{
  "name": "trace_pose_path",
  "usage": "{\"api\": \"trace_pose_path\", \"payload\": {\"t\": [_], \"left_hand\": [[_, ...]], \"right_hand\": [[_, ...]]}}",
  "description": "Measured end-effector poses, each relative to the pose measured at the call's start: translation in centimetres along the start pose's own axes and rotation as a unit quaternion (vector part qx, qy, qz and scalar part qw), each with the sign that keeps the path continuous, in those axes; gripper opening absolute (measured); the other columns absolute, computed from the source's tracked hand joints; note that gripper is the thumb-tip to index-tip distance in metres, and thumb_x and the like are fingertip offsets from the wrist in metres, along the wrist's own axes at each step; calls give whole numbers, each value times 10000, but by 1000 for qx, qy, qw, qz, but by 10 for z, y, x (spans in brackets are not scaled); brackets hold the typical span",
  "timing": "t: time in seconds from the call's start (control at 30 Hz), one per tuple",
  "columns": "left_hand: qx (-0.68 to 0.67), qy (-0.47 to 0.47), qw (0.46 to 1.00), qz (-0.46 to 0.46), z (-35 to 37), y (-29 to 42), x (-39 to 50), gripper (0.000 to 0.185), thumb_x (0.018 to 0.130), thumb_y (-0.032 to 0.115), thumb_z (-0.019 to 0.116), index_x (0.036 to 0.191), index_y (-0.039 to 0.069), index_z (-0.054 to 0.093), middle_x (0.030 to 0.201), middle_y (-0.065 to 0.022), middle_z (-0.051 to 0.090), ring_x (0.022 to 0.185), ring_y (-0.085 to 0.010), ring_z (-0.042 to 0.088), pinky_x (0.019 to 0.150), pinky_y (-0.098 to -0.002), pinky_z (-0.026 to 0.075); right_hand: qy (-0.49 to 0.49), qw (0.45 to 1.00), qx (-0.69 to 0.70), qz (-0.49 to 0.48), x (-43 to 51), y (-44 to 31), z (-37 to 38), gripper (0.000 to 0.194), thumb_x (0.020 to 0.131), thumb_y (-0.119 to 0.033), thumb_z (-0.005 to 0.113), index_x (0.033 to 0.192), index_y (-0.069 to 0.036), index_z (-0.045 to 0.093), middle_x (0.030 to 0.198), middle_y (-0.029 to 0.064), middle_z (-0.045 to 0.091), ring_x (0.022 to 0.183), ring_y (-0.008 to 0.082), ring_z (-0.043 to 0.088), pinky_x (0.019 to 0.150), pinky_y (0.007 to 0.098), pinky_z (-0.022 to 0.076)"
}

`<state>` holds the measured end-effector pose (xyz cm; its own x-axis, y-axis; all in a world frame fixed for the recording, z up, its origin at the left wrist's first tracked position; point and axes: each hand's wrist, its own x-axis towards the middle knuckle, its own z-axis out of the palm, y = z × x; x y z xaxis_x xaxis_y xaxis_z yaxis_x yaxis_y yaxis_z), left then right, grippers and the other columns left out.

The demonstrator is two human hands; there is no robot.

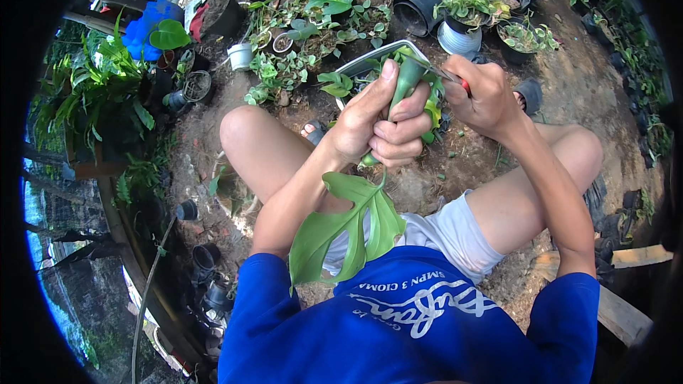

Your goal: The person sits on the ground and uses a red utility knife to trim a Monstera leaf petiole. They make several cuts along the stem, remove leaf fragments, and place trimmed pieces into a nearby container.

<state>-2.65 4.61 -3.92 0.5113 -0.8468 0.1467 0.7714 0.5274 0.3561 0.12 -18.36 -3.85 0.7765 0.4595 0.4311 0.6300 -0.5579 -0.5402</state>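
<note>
My left hand (387,120) is closed around a thick green stem-like piece (406,82), its broad end up. Whether it is bare stem or wrapped, I cannot tell. Below that fist hangs a split monstera leaf (368,218) on a thin stalk, in front of my lap. My right hand (483,93) grips a small blade with a red handle (465,86), mostly hidden by the fingers. The blade (438,71) points left and meets or crosses the upper end of the green piece. Behind my hands sits a pale rectangular container (368,57) with green leaves in it.
Variegated trailing plants (288,64) spread over the soil ahead. A white pot (240,56), a tipped black pot (416,13) and a potted plant (467,2) stand around them. Ferns (80,80) grow at left. A wooden plank (621,314) lies at lower right.
</note>
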Motion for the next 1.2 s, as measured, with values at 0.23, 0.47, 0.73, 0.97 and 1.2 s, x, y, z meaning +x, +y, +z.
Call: {"api": "trace_pose_path", "payload": {"t": [0.23,0.47,0.73,0.97,1.2], "left_hand": [[156,-69,985,1,11,18,-12,603,1070,615,362,782,89,415,582,64,315,454,-22,203,382,-220,161],[255,-30,966,33,4,30,-29,614,1071,606,385,828,54,500,625,41,366,487,-29,252,418,-213,186],[301,-10,953,34,-1,29,-35,637,1059,625,405,814,48,519,582,67,356,476,-32,267,415,-221,195],[322,-17,946,33,-4,19,-30,651,1057,618,425,783,37,530,574,60,372,462,-38,274,416,-231,193],[298,7,955,11,2,15,-15,629,1045,621,449,794,48,508,605,46,390,476,-45,272,425,-237,200]], "right_hand": [[-34,975,-85,203,1,34,16,387,1071,-350,509,925,3,573,714,275,601,707,503,592,608,522,450],[3,988,5,155,-4,-15,12,384,1082,-349,517,902,-11,546,621,218,534,580,434,558,548,448,432],[11,990,125,-69,-7,-47,14,351,1054,-308,590,889,2,586,624,67,493,489,234,538,479,350,421],[11,988,100,-120,-7,-49,9,342,1015,-320,654,874,-17,582,601,89,512,476,267,562,451,365,419],[-68,994,5,85,-11,-10,29,371,1040,-382,583,934,-28,616,633,207,604,588,418,643,534,498,485]]}}
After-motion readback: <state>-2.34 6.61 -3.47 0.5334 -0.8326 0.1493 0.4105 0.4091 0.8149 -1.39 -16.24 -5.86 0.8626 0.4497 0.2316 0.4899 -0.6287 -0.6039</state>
